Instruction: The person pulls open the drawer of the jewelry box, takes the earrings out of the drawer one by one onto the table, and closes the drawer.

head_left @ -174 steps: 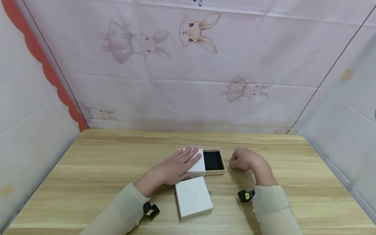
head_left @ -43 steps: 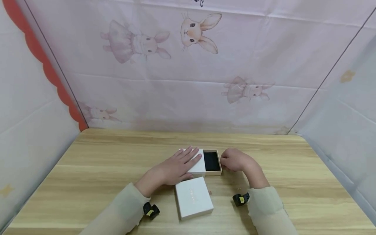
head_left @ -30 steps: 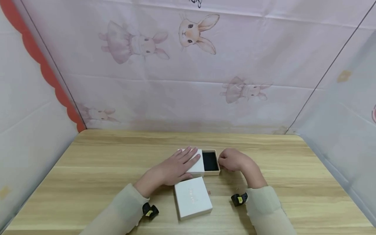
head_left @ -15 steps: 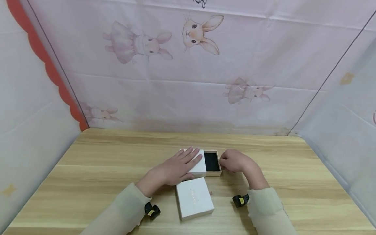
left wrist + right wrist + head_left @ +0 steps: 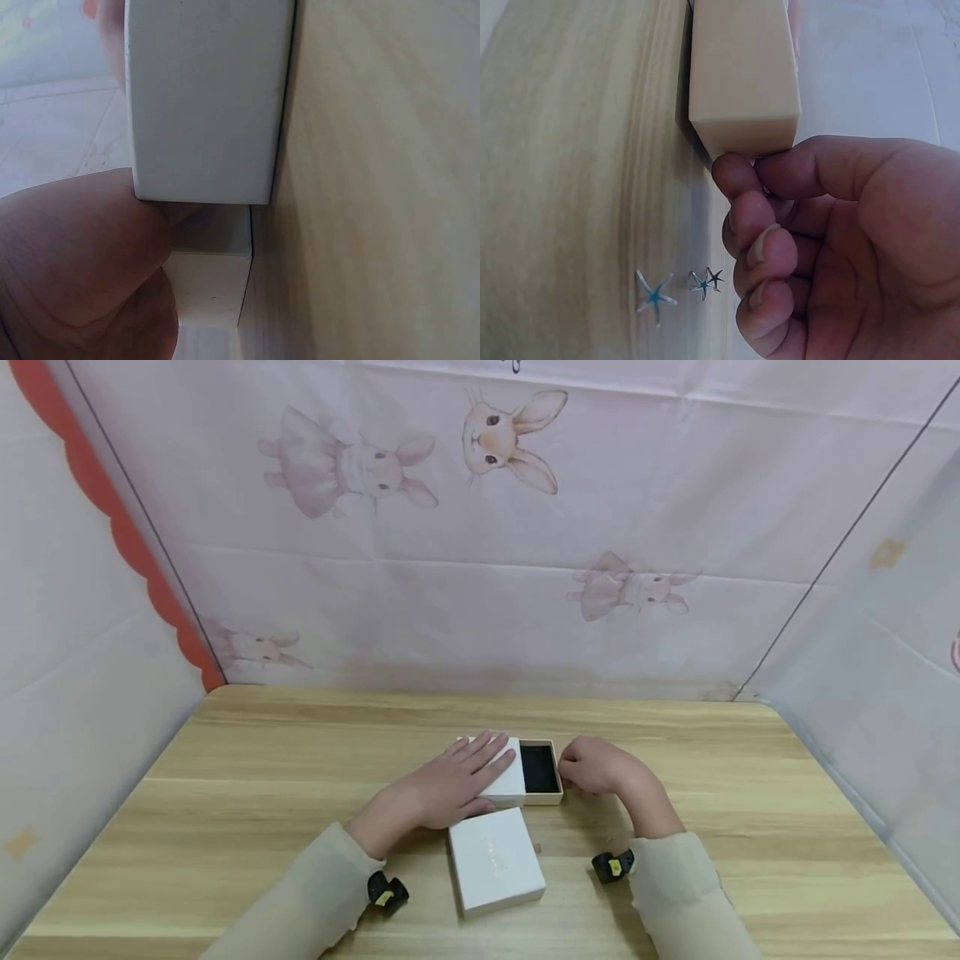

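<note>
My left hand [image 5: 446,781] rests flat on the white sleeve [image 5: 510,789] of a drawer-style jewelry box, fingers spread and thumb along its near side. From the sleeve's right end juts a beige tray [image 5: 553,800] with a black pad [image 5: 538,768] inside. At that tray's outer end is my right hand [image 5: 600,767]; thumb and forefinger pinch together right against the end face [image 5: 742,136], over a pull tab they hide. A second white box [image 5: 497,862], closed, lies nearer me, a small ribbon tab [image 5: 537,847] on its right side.
Small silvery starfish pieces lie on the table below the right hand, one with a blue middle [image 5: 655,297] and others beside it [image 5: 703,285]. The wooden table [image 5: 300,752] is bounded by printed cloth walls [image 5: 480,635] behind and at both sides.
Since the earliest frame my right hand has moved left and the tray has slid a little further into the sleeve. The left hand and second box stay put; the last second shows almost no movement.
</note>
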`<state>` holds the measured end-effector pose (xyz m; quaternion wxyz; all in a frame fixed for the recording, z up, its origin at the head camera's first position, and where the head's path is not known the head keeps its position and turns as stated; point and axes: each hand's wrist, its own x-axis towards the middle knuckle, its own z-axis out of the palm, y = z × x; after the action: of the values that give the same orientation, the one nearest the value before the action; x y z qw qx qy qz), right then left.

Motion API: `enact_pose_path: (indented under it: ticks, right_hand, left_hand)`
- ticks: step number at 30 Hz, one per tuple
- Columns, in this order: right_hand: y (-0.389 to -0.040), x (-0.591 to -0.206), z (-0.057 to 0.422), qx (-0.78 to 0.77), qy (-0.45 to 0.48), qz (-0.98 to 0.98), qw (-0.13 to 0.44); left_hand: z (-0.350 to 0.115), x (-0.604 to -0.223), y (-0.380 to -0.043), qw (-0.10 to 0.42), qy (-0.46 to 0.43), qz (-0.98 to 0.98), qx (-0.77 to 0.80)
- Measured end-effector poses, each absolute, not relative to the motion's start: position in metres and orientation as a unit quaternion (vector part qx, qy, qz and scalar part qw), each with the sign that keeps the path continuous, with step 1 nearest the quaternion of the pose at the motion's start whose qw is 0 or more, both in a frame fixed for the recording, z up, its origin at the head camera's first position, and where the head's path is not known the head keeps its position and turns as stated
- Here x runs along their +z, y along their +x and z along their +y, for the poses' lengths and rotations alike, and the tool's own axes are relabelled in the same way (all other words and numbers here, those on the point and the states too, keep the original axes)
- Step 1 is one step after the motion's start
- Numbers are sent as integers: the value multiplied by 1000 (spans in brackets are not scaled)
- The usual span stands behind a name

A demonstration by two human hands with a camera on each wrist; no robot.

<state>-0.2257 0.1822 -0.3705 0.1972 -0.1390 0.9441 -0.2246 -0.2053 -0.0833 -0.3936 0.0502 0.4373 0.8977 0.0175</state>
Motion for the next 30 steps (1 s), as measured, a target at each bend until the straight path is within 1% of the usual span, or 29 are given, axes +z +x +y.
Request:
enact_pose_path:
  ticks: [30]
  right_hand:
    - [-226, -373, 178, -224, -129, 945, 198]
  left_hand:
    - [-84, -392, -204, 45, 439, 897, 22]
